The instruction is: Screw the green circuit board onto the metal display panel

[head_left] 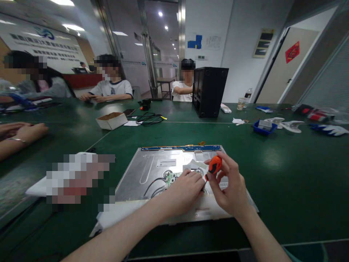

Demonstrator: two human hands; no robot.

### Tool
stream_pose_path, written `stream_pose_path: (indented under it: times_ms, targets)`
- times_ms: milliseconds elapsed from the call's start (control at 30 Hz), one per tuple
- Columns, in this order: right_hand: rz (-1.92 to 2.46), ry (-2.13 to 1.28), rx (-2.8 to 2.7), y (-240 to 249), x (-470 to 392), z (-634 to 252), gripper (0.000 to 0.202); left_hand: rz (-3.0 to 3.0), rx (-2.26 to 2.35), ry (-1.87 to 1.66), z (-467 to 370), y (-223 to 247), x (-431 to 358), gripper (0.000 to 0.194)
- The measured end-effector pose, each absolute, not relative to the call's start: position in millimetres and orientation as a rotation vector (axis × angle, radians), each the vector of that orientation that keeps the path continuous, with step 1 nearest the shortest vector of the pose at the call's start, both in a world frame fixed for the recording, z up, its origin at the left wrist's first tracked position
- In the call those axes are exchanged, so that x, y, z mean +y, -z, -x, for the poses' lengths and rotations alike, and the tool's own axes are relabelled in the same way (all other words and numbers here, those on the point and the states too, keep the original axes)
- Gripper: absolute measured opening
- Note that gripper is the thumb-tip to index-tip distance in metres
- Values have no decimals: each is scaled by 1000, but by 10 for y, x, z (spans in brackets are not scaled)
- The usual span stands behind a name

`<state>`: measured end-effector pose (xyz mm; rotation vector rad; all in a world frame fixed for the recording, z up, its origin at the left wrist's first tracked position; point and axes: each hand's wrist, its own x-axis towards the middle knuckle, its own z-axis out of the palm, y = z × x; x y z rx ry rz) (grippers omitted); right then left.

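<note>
A flat metal display panel [131, 182] lies face down in front of me, with a blue circuit strip [180, 148] along its far edge. My right hand [231, 185] grips an orange and black screwdriver [215, 165], its shaft slanting down toward the panel. Beside the shaft, my left hand [185, 191] rests on the panel with fingers curled together; whatever they pinch is hidden. A small green circuit board [171, 178] with black cables [154, 185] shows partly from under the left hand. White paper or tape [195, 164] lies just beyond the fingers.
A black computer case [209, 92] stands across the green table [286, 174]. An open cardboard box [111, 121] and a coiled black cable [149, 118] sit left of it. A blue tray [264, 127] is at right. Several people sit around; a co-worker's hands [24, 134] are at left.
</note>
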<state>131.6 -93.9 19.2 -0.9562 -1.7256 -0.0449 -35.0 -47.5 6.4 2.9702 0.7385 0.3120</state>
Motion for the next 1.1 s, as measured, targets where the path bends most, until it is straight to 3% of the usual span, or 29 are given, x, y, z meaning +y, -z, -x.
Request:
stream_pose_path:
  times_ms: [1100]
  targets:
    - [930,143,-1715,-207,-927,-1318,53,-2918,714,-320,366,-85,-485,18]
